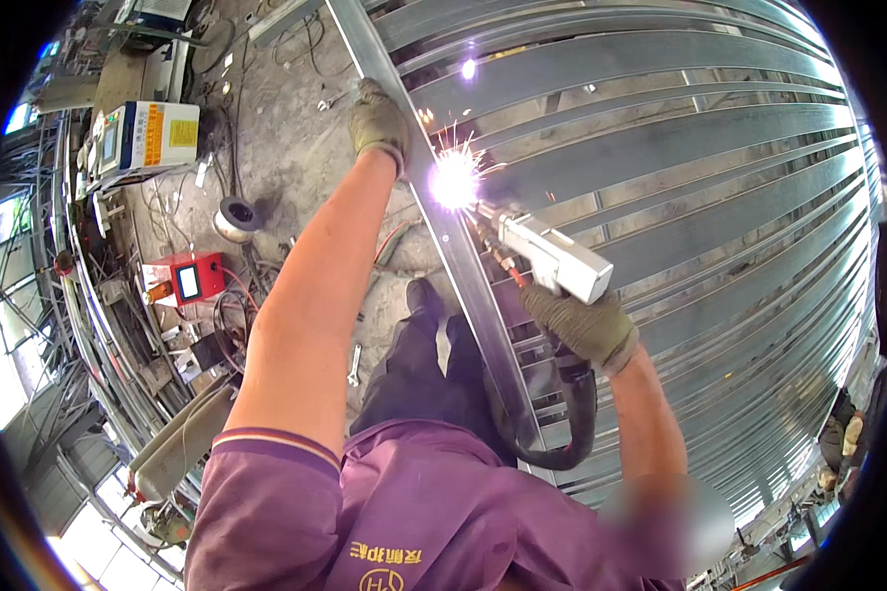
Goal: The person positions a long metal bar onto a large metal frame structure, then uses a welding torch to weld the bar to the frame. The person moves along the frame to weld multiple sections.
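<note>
The right hand (pixel 586 325), in a worn olive glove, wraps its fingers (pixel 562 307) tight around the handle of a welding gun (pixel 552 258). The gun is a pale grey boxy tool with a narrow nozzle pointing up and to the left. A thick black hose (pixel 577 424) drops from its base and curls down past the forearm. The nozzle tip sits on the edge of a long steel bar (pixel 463 266), and a bright white flash (pixel 454 180) with a spray of sparks bursts right at that spot, just beyond the gun's tip and well ahead of the gripping fingers.

The left hand (pixel 377 123), also in an olive glove, is stretched out on a bare arm further up the same bar. Its fingers (pixel 370 98) are curled over the bar's left edge, pressing on it, above the flash and a little apart from it.

The bar is shiny grey metal, running diagonally from the top centre down toward the person's waist. It lies along the left border of a wide frame of parallel steel slats (pixel 660 148) that fills the right half of the view.

To the left, on the dusty concrete floor (pixel 276 148), stand a white machine cabinet with an orange panel (pixel 148 138), a small red box with a screen (pixel 187 281) and a reel of wire (pixel 235 217). The person wears a purple shirt (pixel 414 512).
</note>
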Motion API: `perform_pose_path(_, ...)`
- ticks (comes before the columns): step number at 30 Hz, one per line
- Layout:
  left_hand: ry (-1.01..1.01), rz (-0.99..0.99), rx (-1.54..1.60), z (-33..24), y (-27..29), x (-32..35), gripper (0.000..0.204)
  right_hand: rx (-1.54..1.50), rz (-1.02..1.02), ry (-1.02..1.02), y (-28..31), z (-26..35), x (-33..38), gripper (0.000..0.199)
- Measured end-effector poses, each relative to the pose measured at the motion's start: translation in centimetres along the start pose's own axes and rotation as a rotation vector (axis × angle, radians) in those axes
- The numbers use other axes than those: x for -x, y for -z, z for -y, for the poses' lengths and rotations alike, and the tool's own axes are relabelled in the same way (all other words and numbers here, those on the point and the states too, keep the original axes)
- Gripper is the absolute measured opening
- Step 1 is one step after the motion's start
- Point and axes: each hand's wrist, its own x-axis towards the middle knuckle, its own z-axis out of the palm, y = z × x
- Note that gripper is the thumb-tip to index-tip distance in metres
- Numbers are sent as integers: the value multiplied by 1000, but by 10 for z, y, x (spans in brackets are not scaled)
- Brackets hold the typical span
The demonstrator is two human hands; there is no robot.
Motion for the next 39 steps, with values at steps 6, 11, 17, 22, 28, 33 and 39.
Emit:
perform_pose_path(6, -40, -96, -114, -5, -2, -3, 82, 48, 23, 4, 3, -2, 1, 42)
perform_pose_path(11, -12, -5, -53, -1, -1, -7, 82, 43, 32, -42, 3, 3, 5, 40)
perform_pose_path(17, -20, -25, -76, -2, 0, -8, 81, 32, 27, 82, 2, -5, 5, 40)
perform_pose_path(22, 10, -28, -79, -9, 2, 1, 82, 76, 27, 101, 3, -8, 5, 41)
perform_pose_path(28, -31, -41, -150, 3, -3, -14, 82, 61, 42, -8, 3, -5, 8, 41)
perform_pose_path(33, -53, -14, -171, 4, -4, -14, 76, 44, 41, 10, 4, -10, 11, 42)
perform_pose_path(39, -12, -38, -128, -6, 1, -2, 81, 60, 30, 1, 3, -12, 13, 44)
